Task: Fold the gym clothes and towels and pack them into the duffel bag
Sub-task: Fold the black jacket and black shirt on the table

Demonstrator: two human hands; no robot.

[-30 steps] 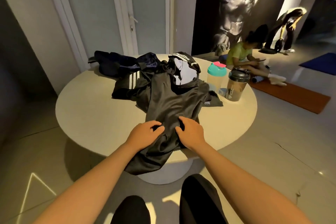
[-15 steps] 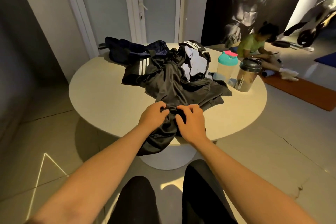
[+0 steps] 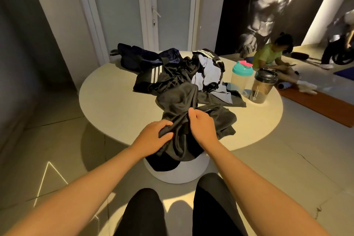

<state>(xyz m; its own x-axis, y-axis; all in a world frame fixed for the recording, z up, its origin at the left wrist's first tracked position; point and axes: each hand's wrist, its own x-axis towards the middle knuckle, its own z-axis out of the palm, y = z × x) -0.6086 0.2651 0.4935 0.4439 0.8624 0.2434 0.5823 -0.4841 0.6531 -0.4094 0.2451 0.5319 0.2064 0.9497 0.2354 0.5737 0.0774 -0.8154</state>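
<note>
Since half a second ago the shiny black sports garment has been bunched tighter at the near edge of the round cream desk — part hangs over the rim. The left hand grips a fold, fingers curled round it; the right hand pinches a ridge just beside. Behind lies a heap of dark clothes.

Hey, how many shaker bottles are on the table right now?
2. The teal-lidded shaker stands on the table at its right side, beside the clothes pile; the black-lidded shaker stands just right of it. The pile could hide more.
</note>
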